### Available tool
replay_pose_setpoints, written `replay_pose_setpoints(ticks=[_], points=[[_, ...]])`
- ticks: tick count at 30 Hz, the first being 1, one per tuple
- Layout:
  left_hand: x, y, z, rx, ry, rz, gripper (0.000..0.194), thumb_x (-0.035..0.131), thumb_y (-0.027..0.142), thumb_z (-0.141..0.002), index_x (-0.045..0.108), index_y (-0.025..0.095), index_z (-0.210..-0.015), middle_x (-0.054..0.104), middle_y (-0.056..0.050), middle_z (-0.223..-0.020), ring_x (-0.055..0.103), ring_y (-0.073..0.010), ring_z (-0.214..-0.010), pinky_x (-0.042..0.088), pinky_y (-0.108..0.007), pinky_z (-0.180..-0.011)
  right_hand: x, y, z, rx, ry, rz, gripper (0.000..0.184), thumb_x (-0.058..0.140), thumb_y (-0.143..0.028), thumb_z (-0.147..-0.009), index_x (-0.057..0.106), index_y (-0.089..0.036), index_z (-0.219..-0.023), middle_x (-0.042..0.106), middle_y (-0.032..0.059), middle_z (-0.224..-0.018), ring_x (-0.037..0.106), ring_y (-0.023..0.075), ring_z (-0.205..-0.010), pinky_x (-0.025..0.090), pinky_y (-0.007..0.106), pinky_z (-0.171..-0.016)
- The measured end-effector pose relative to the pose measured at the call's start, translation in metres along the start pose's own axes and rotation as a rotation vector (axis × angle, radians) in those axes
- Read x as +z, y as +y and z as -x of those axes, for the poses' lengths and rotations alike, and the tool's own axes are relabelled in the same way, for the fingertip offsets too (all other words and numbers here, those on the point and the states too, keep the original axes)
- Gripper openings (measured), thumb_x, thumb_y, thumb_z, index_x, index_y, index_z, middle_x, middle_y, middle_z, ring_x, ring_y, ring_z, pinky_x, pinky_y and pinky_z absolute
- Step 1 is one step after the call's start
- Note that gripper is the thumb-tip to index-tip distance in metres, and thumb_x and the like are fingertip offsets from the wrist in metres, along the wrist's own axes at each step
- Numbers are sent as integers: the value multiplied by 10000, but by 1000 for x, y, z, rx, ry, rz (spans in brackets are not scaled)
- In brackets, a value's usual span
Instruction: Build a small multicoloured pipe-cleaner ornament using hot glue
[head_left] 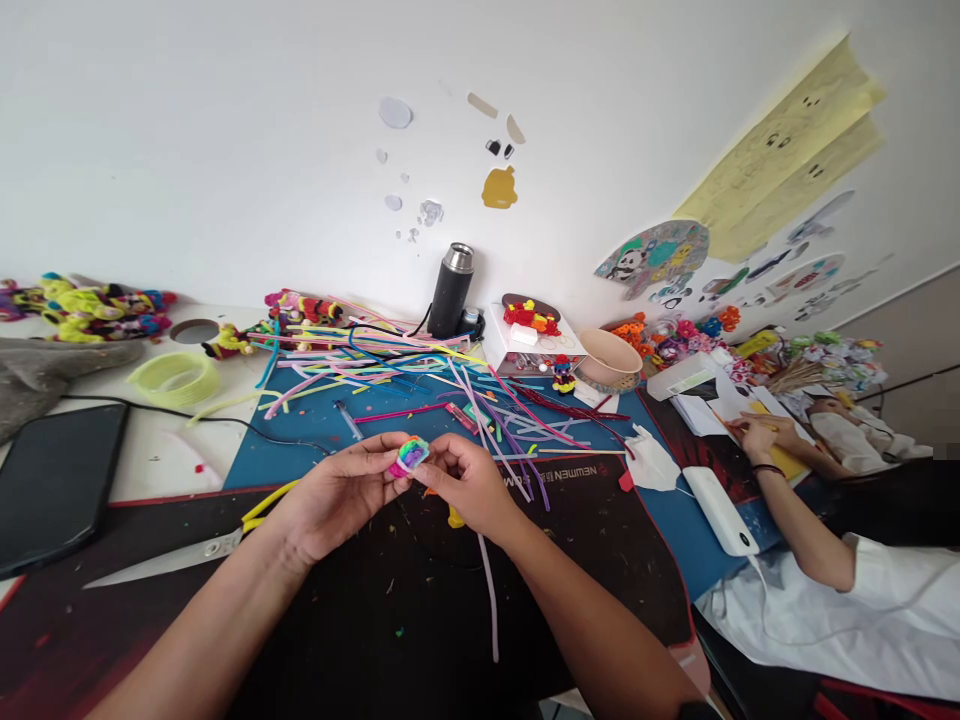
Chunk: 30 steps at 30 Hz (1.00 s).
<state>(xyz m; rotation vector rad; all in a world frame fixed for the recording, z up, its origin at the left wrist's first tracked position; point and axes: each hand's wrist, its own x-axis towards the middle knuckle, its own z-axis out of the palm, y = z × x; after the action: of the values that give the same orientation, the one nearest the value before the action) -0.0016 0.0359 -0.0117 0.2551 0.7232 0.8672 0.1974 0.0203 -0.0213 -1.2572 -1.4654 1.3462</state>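
Observation:
Between my two hands, over the black mat [360, 620], is a small rainbow-coloured fuzzy piece [413, 453] with a pale edge and a pink lower side. My left hand [349, 490] pinches it from the left. The fingers of my right hand [469, 490] close on its right side. Below my right hand a pale lavender pipe cleaner [489, 600] hangs or lies; where its upper end goes is hidden. A yellow bit [455, 517] shows under the right hand. Yellow-handled scissors [217, 546] lie beneath my left forearm.
Loose pipe cleaners [390, 370] spread across the blue mat. Behind stand a black flask [451, 290], a white box [525, 345] and a pink bowl [611, 358]. At left lie a tablet [60, 485] and a yellow coil [174, 380]. A co-worker's hands [757, 440] work at right, near a white device [720, 510].

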Motion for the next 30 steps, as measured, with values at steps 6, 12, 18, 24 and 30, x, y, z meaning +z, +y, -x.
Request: replay_pose_setpoints(ticks=[6, 12, 18, 24, 30], points=[[-2, 1, 0, -14, 12, 1, 284, 902, 48, -696, 864, 134, -964, 809, -92, -903, 765, -195, -795, 662, -266, -746, 0, 0, 0, -14, 6, 26, 317, 792, -513, -875, 659, -225, -869, 537, -67, -631, 463, 126, -584, 365, 265, -586], [0, 2, 0, -7, 21, 3, 236, 821, -10, -760, 855, 111, -960, 803, -93, -882, 759, -185, -756, 660, -265, -714, 0, -1, 0, -30, 13, 53, 355, 796, -534, -888, 655, -221, -796, 537, -59, -612, 455, 124, -565, 355, 262, -563], [-1, 1, 1, 1, -19, 18, 265, 829, -20, -750, 862, 112, -976, 811, -91, -886, 759, -182, -746, 666, -264, -716, 1, 1, 0, -61, 53, 49, 326, 785, -497, -894, 657, -219, -779, 560, -55, -623, 464, 120, -570, 367, 259, -572], [-1, 1, 2, 8, -62, 40, 278, 829, -33, -748, 861, 106, -986, 816, -94, -898, 764, -178, -750, 669, -255, -724, 2, 3, 0, -47, 69, -9, 354, 825, -521, -870, 671, -212, -791, 586, -46, -651, 486, 118, -583, 373, 251, -568], [0, 0, 3, 12, -77, 55, 279, 803, -37, -783, 854, 112, -1013, 817, -100, -924, 776, -185, -785, 674, -257, -750, 3, 5, -3, -50, 72, -55, 360, 852, -532, -856, 696, -211, -811, 622, -35, -676, 514, 119, -601, 395, 242, -573]])
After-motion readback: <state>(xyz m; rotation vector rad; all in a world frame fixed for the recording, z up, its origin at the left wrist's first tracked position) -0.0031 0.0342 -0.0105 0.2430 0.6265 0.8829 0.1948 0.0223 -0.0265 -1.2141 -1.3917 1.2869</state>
